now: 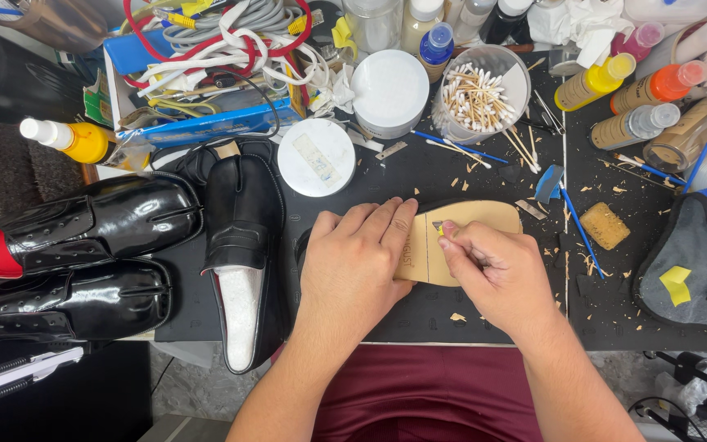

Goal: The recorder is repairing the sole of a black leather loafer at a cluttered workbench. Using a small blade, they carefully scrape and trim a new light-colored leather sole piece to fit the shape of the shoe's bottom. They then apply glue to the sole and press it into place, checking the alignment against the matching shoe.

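A: Right hand (497,274): fingers curled, thumb and forefinger pinched on a small piece at the tan sole (460,245); what the piece is cannot be told. The sole belongs to a shoe lying bottom-up on the black mat (419,176), directly under both hands.

B: And the left hand (353,266)?

A: Laid flat, fingers extended and together, pressing on the sole's near-left end; it grips nothing. Fingertips of the two hands almost meet.

B: Orientation of the sole?

A: Long axis runs left to right, rounded end toward the right, beyond the right hand. The right hand is nearer the exposed part.

B: Surroundings?

A: Left, a black loafer (243,245) and two glossy black shoes (83,262); beyond, a white lid (316,157) and a tub of cotton swabs (480,94); right, a tan block (605,226) among shavings.
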